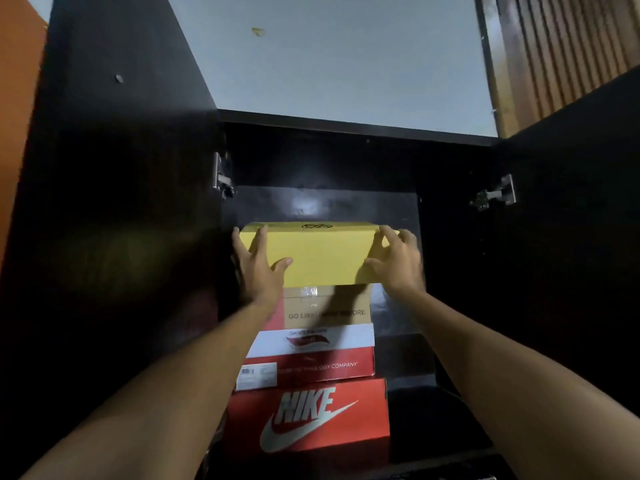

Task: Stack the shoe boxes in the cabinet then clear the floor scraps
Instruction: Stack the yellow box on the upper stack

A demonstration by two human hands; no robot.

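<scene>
**Evidently a light, stiff load: yellow box going on top**

Inside the dark cabinet [450, 258], doors swung wide. Yellow box [320, 252] at the top of the stack, sitting on a tan box [327, 304], then a white-and-red box [311, 355], then an orange Nike box [308, 415] at the bottom.

Left hand [258, 268] wrapped over the left near corner, right hand [396, 261] over the right; thumbs on the front face, fingers splayed along the sides. Grasping, not clenched.

Probably light, rigid cardboard, smooth and a little slick. Hollow, so likely to dent under a hard squeeze. Best held at corners and edges, where the board is stiffest. Overhangs the narrower tan box on both sides; may tip if left off-centre.
</scene>
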